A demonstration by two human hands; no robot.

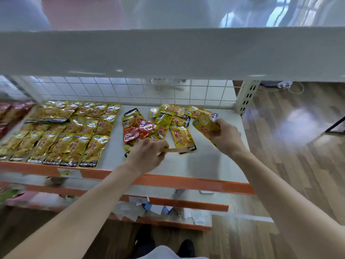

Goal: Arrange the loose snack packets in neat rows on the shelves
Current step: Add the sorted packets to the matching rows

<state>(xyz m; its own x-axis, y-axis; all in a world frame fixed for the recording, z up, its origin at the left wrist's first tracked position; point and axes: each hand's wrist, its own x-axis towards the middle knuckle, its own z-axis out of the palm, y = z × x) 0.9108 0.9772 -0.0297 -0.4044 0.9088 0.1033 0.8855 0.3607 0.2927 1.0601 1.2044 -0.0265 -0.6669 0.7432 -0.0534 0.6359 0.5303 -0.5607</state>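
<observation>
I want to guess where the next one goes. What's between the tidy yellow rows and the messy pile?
Only a bare strip of white shelf separates the tidy rows from the messy pile, seen in the head view.

Head view — downward, near shelf (pixel 186 165)

Head view, looking down on a white shelf (pixel 186 165) with an orange front edge (pixel 196 182) and a wire grid back (pixel 130 90).
- Left part of shelf: yellow packets in neat rows (pixel 65 131), overlapping, labels toward the front.
- Middle to right: loose pile (pixel 168 118) of yellow packets at mixed angles, with one red packet (pixel 138 131) among them.
- Left grip (pixel 147 154): pinches a yellow packet seen edge-on (pixel 175 150), at the front of the pile.
- Right grip (pixel 226 136): fingers curled round a yellow packet (pixel 204 124) at the pile's right end.
- Far left: red packets (pixel 7 113), blurred.
- Below: lower shelves (pixel 186 202); wood floor (pixel 298 146) on the right.
</observation>
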